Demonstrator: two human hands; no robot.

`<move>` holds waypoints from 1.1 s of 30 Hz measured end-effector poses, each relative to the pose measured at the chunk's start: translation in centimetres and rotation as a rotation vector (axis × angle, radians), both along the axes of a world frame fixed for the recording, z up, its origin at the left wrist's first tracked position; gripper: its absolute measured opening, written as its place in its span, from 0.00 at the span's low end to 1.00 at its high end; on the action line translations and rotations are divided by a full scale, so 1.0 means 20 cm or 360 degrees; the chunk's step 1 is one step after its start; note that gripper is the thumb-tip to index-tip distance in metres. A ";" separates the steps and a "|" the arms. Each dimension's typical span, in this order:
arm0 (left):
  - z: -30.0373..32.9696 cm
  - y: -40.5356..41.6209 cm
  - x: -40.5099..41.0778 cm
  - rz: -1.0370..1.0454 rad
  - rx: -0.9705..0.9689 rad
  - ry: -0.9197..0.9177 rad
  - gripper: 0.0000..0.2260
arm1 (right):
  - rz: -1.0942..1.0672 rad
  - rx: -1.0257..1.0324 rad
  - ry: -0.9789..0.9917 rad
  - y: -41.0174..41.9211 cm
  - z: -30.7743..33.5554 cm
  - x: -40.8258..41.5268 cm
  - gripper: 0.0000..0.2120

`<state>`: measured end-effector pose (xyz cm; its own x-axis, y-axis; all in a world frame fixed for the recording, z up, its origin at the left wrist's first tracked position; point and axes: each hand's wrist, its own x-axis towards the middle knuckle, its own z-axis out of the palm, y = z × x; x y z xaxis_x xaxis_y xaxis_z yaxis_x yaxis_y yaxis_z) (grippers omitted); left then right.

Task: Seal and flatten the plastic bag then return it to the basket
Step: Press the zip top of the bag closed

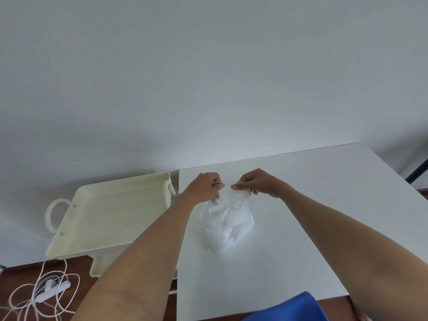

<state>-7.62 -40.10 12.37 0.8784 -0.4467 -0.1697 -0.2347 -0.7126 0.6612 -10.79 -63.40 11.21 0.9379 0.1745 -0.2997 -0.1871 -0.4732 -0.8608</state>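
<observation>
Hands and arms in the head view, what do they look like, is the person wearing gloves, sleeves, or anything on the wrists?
Both hands, left and right, are bare, with no gloves. Both forearms are uncovered as far as the frame shows, with no sleeves, watch or bands visible. No rings can be made out. A piece of blue fabric shows at the bottom edge, probably clothing.

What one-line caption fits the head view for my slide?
Both hands, left hand and right hand, pinch the plastic bag top on the white table; basket waits alongside.
</observation>
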 end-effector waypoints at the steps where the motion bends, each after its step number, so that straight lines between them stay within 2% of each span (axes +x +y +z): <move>1: 0.00 0.00 0.00 0.0025 -0.0014 0.0010 0.08 | 0.0036 0.0024 0.0098 -0.01 0.01 0.00 0.21; 3: -0.01 0.01 0.00 0.0046 -0.0074 0.0037 0.05 | 0.0085 0.0112 0.0256 -0.02 0.02 -0.01 0.18; 5: -0.02 0.01 0.00 0.0011 -0.0101 -0.0010 0.05 | 0.0075 0.0178 0.0255 -0.03 0.04 -0.01 0.13; 7: -0.01 0.00 -0.01 -0.0021 -0.0120 -0.0072 0.07 | 0.0020 0.0155 0.0123 -0.04 0.05 -0.01 0.11; 9: 0.01 -0.02 -0.02 0.0023 -0.0166 -0.0061 0.03 | -0.0023 0.0127 0.0011 -0.03 0.05 -0.01 0.11; 13: 0.04 -0.03 -0.01 0.0024 -0.0101 -0.0022 0.14 | -0.0094 0.0118 -0.0110 -0.01 0.08 0.01 0.09; 17: 0.05 -0.04 0.02 0.0018 -0.0106 0.0033 0.13 | -0.0164 0.0064 -0.0363 0.02 0.10 0.02 0.08; 19: 0.06 -0.04 0.03 0.0053 -0.0166 0.0057 0.12 | -0.0163 0.0141 -0.0311 0.03 0.11 0.03 0.08; 23: 0.06 -0.01 0.02 0.0142 -0.0199 0.0004 0.12 | -0.0056 0.0142 -0.0058 0.00 0.13 0.01 0.15; 26: 0.05 -0.01 0.01 0.0125 -0.0258 0.0004 0.07 | -0.0045 0.0085 -0.0079 -0.03 0.14 0.00 0.10; 28: 0.06 -0.01 0.00 0.0031 -0.0357 0.0034 0.15 | -0.0069 0.0033 -0.0178 -0.02 0.14 0.01 0.07; 29: 0.08 -0.02 0.01 0.0007 -0.0394 0.0035 0.15 | -0.0078 0.0018 -0.0222 -0.01 0.14 0.01 0.07; 33: 0.12 -0.05 0.02 -0.0033 -0.0457 0.0017 0.04 | -0.0074 -0.0115 -0.0321 0.02 0.16 0.05 0.07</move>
<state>-7.23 -41.14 14.72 0.8673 -0.4959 -0.0427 -0.2394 -0.4909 0.8377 -9.88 -63.03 14.39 0.9867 0.1146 -0.1155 -0.0376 -0.5299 -0.8472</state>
